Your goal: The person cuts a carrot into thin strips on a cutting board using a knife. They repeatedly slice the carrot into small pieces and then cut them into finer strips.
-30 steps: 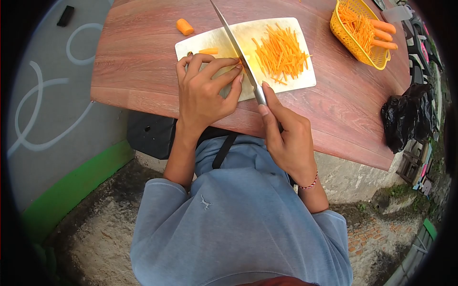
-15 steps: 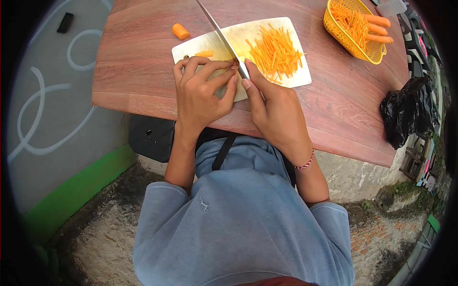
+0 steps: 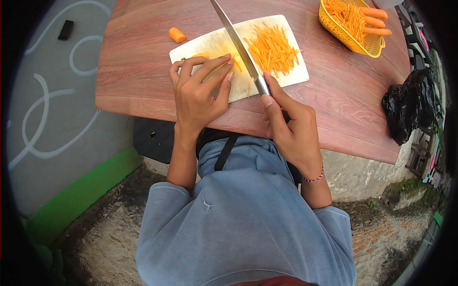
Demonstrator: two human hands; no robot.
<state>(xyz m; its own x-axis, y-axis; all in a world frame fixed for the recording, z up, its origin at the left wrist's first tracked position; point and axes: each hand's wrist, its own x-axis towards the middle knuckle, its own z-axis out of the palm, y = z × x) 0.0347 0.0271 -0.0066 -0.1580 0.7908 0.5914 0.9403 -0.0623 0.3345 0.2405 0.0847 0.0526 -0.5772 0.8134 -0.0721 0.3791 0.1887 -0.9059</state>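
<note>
My right hand (image 3: 293, 126) is wrapped round the handle of a long kitchen knife (image 3: 238, 43), its blade slanting up and left across a white cutting board (image 3: 298, 74). On the board's left part lies my left hand (image 3: 200, 90), fingers stretched and somewhat apart, the tips beside a few small carrot slivers (image 3: 237, 62). A thin carrot slice (image 3: 202, 55) shows just past its knuckles. Right of the blade is a heap of carrot sticks (image 3: 274, 50). What lies under the left palm is hidden.
A carrot chunk (image 3: 177, 35) rests on the wooden table (image 3: 138, 71) beyond the board. At the upper right stands a yellow basket (image 3: 341, 35) with shredded carrot and whole carrots (image 3: 374, 22). A black plastic bag (image 3: 408, 105) hangs at the table's right edge.
The knife has moved right and back toward me, away from my left fingertips, and carrot slivers now show between them and the blade. My left hand's fingers have spread a little.
</note>
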